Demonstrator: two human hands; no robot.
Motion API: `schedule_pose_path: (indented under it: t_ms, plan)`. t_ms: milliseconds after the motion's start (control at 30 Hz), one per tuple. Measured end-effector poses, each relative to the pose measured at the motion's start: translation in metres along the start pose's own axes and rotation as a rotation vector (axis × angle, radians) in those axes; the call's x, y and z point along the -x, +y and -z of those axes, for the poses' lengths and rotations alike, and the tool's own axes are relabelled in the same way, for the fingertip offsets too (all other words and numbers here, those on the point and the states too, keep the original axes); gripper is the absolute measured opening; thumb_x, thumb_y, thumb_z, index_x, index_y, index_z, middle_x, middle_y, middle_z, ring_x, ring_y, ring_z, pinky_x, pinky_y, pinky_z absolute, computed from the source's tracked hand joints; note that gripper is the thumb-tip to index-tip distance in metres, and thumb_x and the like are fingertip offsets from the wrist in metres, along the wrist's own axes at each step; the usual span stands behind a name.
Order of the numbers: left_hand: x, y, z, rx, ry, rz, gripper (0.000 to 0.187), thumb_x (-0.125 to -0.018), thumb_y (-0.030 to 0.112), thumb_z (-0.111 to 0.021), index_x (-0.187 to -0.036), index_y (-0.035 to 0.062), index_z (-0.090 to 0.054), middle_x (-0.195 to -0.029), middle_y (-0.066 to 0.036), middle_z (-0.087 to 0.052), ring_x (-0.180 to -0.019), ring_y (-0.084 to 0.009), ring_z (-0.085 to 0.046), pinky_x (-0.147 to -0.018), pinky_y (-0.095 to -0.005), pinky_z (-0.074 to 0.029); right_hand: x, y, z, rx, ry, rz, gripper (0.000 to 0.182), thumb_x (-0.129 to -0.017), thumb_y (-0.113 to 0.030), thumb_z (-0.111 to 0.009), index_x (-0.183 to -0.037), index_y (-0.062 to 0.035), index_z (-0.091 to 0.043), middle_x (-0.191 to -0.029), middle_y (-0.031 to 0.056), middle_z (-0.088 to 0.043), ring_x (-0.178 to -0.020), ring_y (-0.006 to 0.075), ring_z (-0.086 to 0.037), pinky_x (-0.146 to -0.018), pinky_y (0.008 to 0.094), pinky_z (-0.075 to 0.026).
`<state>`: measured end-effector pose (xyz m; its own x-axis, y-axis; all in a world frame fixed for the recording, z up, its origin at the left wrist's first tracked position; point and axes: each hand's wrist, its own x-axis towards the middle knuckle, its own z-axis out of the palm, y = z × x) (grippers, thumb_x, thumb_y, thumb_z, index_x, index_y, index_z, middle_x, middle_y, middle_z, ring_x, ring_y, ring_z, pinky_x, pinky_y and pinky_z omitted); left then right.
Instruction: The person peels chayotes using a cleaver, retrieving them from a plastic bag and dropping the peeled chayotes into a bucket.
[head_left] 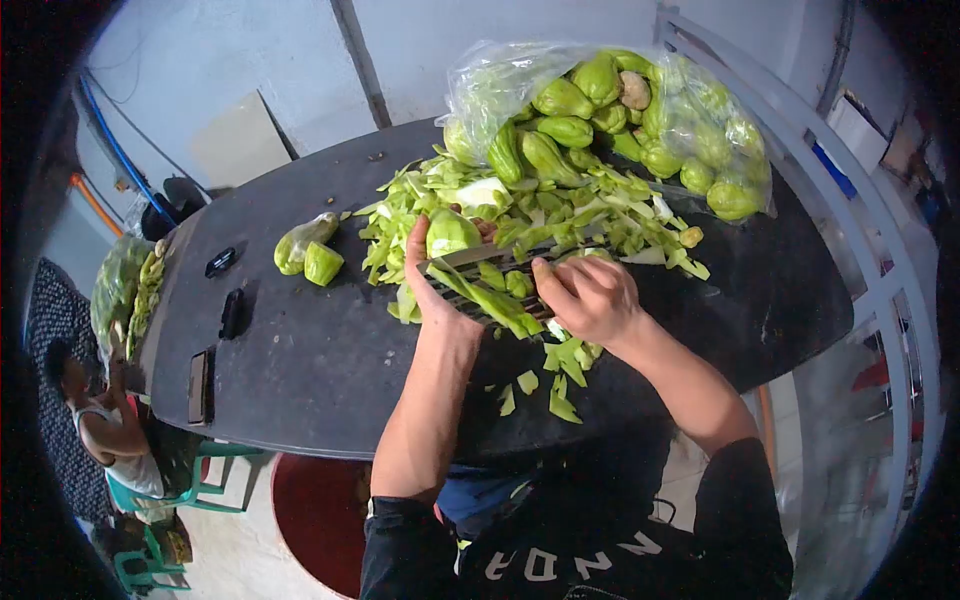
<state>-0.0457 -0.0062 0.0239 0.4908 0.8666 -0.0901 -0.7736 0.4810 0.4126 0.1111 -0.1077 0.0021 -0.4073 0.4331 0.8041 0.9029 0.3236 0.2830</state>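
Observation:
A pale green chayote [453, 233] is held in my left hand [436, 285], with the fingers wrapped round it. My right hand [588, 297] is closed on a knife, whose blade [465, 255] lies against the lower side of the chayote. Long green peelings [490, 300] hang under the blade. A heap of peelings [610, 215] spreads over the dark table [330, 370] behind both hands, and a few loose pieces lie near my right wrist. The knife's handle is hidden in my right fist.
A clear plastic bag [715, 140] of whole chayotes stands at the back. Two chayote pieces [322, 263] lie to the left, near small black objects [232, 314] and a phone [199, 387]. A person [115, 430] sits at far left. A red tub [315, 510] stands below.

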Motion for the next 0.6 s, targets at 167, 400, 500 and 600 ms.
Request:
schedule_pose_path:
  t_ms: [167, 400, 500, 600]
  plan:
    - [0.0, 0.001, 0.001, -0.009, -0.018, 0.004, 0.041, -0.091, 0.045, -0.052, -0.109, 0.0088, -0.059, -0.092, -0.012, -0.064, -0.086, -0.0273, -0.061, -0.081, -0.0418, -0.05, -0.003, 0.001, 0.003, 0.04, 0.007, 0.005, 0.024, -0.076, -0.008, -0.062, -0.098, -0.0011, -0.065, -0.07, 0.0024, -0.058, -0.062, 0.0175, -0.062, -0.054, 0.0287, -0.053]
    - [-0.002, 0.004, -0.003, -0.003, -0.114, 0.014, 0.049, -0.096, 0.041, -0.046, -0.118, -0.0004, -0.059, -0.102, -0.017, -0.065, -0.094, -0.0284, -0.06, -0.088, -0.042, -0.049, 0.005, 0.012, -0.001, -0.036, 0.015, -0.104, 0.023, -0.076, -0.006, -0.063, -0.099, -0.0024, -0.066, -0.066, 0.0035, -0.059, -0.057, 0.0195, -0.063, -0.052, 0.0318, -0.053]
    - [0.002, 0.002, -0.012, -0.016, -0.088, -0.003, 0.048, -0.094, 0.04, -0.049, -0.122, 0.0027, -0.057, -0.101, -0.015, -0.064, -0.094, -0.0274, -0.061, -0.089, -0.0424, -0.049, 0.004, 0.015, 0.0, -0.056, -0.002, -0.142, 0.024, -0.075, -0.006, -0.063, -0.099, -0.0032, -0.066, -0.066, 0.0032, -0.059, -0.057, 0.0194, -0.063, -0.052, 0.0319, -0.053]
    - [0.007, -0.001, -0.018, -0.005, -0.114, 0.006, 0.046, -0.092, 0.04, -0.052, -0.123, 0.0063, -0.056, -0.1, -0.014, -0.064, -0.094, -0.0255, -0.061, -0.089, -0.0422, -0.049, 0.006, 0.019, 0.003, -0.026, -0.024, -0.195, 0.026, -0.073, -0.007, -0.065, -0.098, -0.0037, -0.066, -0.066, 0.0033, -0.059, -0.057, 0.0198, -0.063, -0.052, 0.032, -0.053]
